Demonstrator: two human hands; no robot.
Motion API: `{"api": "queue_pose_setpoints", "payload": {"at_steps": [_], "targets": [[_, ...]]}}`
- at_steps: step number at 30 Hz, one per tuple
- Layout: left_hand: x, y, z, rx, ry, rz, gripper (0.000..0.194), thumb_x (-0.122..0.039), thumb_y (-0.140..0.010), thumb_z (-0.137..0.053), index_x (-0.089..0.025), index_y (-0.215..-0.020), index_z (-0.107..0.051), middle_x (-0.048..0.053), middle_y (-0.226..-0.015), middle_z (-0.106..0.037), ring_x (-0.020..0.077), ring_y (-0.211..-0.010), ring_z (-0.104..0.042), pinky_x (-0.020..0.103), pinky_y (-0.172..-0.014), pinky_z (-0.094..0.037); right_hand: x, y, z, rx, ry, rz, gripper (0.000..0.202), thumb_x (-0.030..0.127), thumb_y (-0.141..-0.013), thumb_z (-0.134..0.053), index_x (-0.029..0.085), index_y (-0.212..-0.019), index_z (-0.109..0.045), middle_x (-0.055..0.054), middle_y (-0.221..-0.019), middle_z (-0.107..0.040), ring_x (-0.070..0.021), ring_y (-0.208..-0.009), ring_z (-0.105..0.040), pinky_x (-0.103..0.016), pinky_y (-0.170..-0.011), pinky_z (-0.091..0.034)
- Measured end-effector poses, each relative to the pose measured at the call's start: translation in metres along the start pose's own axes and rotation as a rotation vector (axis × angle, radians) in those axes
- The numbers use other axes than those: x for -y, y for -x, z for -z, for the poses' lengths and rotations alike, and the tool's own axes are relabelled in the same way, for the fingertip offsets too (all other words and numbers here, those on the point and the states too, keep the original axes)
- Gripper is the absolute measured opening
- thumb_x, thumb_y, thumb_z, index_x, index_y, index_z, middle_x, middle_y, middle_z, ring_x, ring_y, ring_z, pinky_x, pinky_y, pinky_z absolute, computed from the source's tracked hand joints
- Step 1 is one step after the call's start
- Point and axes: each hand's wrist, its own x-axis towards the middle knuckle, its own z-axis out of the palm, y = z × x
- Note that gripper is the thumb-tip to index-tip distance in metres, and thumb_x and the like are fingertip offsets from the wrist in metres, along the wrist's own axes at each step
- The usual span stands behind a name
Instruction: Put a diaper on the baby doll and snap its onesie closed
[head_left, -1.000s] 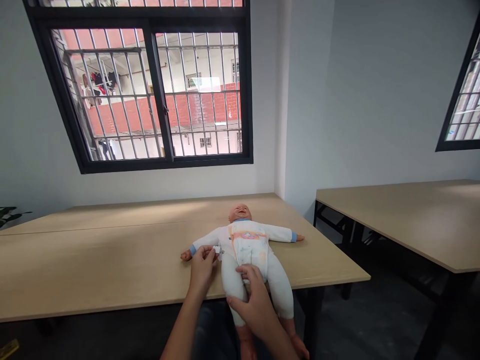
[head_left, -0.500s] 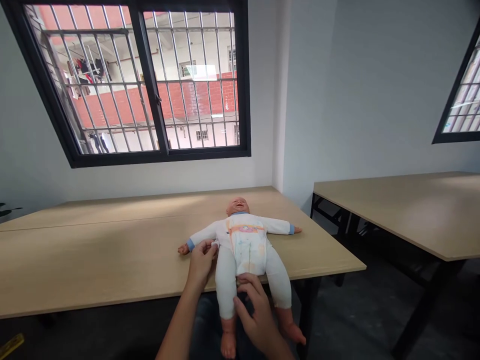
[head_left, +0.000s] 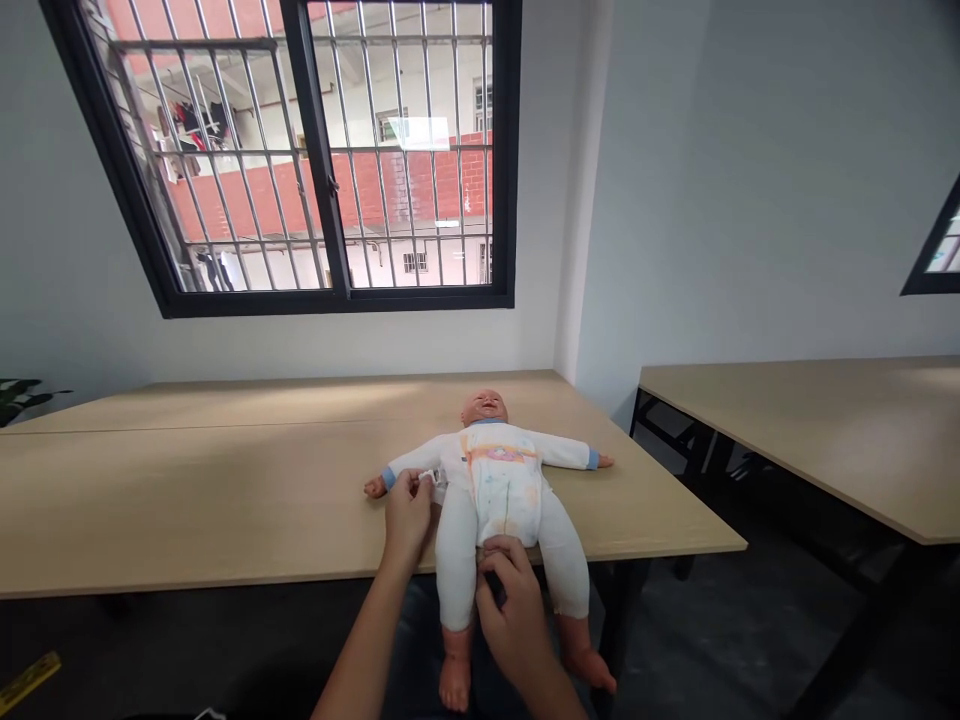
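A baby doll [head_left: 456, 565] in a white outfit with blue cuffs lies on its back at the table's front edge, its legs hanging over. A white diaper [head_left: 510, 495] with an orange and pink printed band covers its belly and crotch. Beside the doll's hip on the left, my left hand [head_left: 409, 510] is closed, pinching the diaper's white side tab between thumb and fingers. Between the doll's legs, my right hand [head_left: 514, 610] has curled fingers at the diaper's lower edge; the exact contact of its fingertips is partly hidden.
The doll lies on a light wooden table [head_left: 225, 500] below a barred window [head_left: 337, 190]. Another wooden table [head_left: 825, 430] stands to the right, across a gap. Plant leaves [head_left: 26, 395] show at the far left, and a yellow strip [head_left: 30, 682] at lower left.
The view has shifted slightly. My left hand has drawn the side tab a little outward, so more of it shows. My right thumb has moved up closer to its fingers.
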Motion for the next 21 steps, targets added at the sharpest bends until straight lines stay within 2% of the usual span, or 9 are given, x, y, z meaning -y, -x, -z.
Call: {"api": "queue_pose_setpoints", "payload": {"at_steps": [3, 6, 11, 13, 15, 18, 21], "targets": [[0.003, -0.003, 0.001, -0.058, -0.049, -0.021, 0.028, -0.045, -0.082, -0.056, -0.017, -0.086, -0.061, 0.003, -0.079, -0.064, 0.0186, -0.072, -0.057, 0.028, -0.066, -0.043, 0.009, -0.017, 0.011, 0.014, -0.126, -0.145, 0.012, 0.020, -0.085, -0.053, 0.019, -0.074, -0.057, -0.005, -0.083, -0.061, -0.0192, -0.082, -0.059, -0.030, -0.076, -0.047], [0.007, -0.005, 0.001, -0.085, -0.075, -0.015, 0.028, -0.045, -0.083, -0.053, -0.018, -0.084, -0.058, 0.003, -0.077, -0.062, 0.0195, -0.071, -0.057, 0.029, -0.065, -0.043, 0.014, -0.044, 0.031, -0.024, -0.254, -0.276, 0.018, 0.035, -0.084, -0.057, 0.018, -0.077, -0.059, -0.002, -0.068, -0.059, -0.0172, -0.066, -0.056, -0.027, -0.060, -0.043], [0.007, -0.006, 0.000, -0.102, -0.080, 0.000, 0.027, -0.045, -0.082, -0.050, -0.018, -0.079, -0.056, 0.002, -0.073, -0.060, 0.0193, -0.065, -0.057, 0.029, -0.060, -0.043, 0.009, -0.091, 0.070, -0.158, -0.259, -0.310, 0.027, 0.044, -0.078, -0.059, 0.017, -0.080, -0.059, -0.003, -0.072, -0.062, -0.0173, -0.063, -0.057, -0.025, -0.052, -0.037], [0.005, -0.005, 0.000, -0.108, -0.065, 0.007, 0.027, -0.045, -0.081, -0.051, -0.018, -0.078, -0.055, 0.001, -0.071, -0.058, 0.0189, -0.064, -0.056, 0.029, -0.059, -0.043, 0.006, -0.100, 0.076, -0.183, -0.136, -0.253, 0.024, 0.041, -0.081, -0.056, 0.017, -0.081, -0.059, -0.004, -0.075, -0.063, -0.0183, -0.068, -0.058, -0.026, -0.058, -0.041], [0.004, -0.004, 0.001, -0.113, -0.039, 0.019, 0.028, -0.046, -0.080, -0.052, -0.018, -0.077, -0.055, 0.000, -0.068, -0.057, 0.0188, -0.062, -0.056, 0.029, -0.057, -0.043, 0.004, -0.102, 0.072, -0.129, 0.125, -0.189, 0.016, 0.033, -0.083, -0.054, 0.018, -0.080, -0.059, -0.005, -0.078, -0.064, -0.0189, -0.074, -0.059, -0.028, -0.066, -0.042], [0.004, -0.004, 0.001, -0.126, 0.018, 0.055, 0.030, -0.048, -0.077, -0.056, -0.018, -0.078, -0.055, 0.000, -0.066, -0.058, 0.0184, -0.060, -0.056, 0.029, -0.056, -0.044, 0.004, -0.096, 0.054, -0.045, 0.638, -0.135, 0.011, 0.022, -0.084, -0.052, 0.019, -0.080, -0.061, -0.007, -0.087, -0.063, -0.0213, -0.082, -0.057, -0.030, -0.070, -0.038], [0.006, -0.006, 0.000, -0.152, 0.090, 0.109, 0.029, -0.045, -0.074, -0.061, -0.016, -0.078, -0.057, 0.000, -0.065, -0.059, 0.0173, -0.058, -0.056, 0.028, -0.055, -0.045, 0.003, -0.090, 0.035, -0.065, 0.902, -0.109, 0.013, 0.021, -0.088, -0.049, 0.018, -0.089, -0.061, -0.011, -0.096, -0.061, -0.0241, -0.091, -0.055, -0.032, -0.072, -0.037]]}}
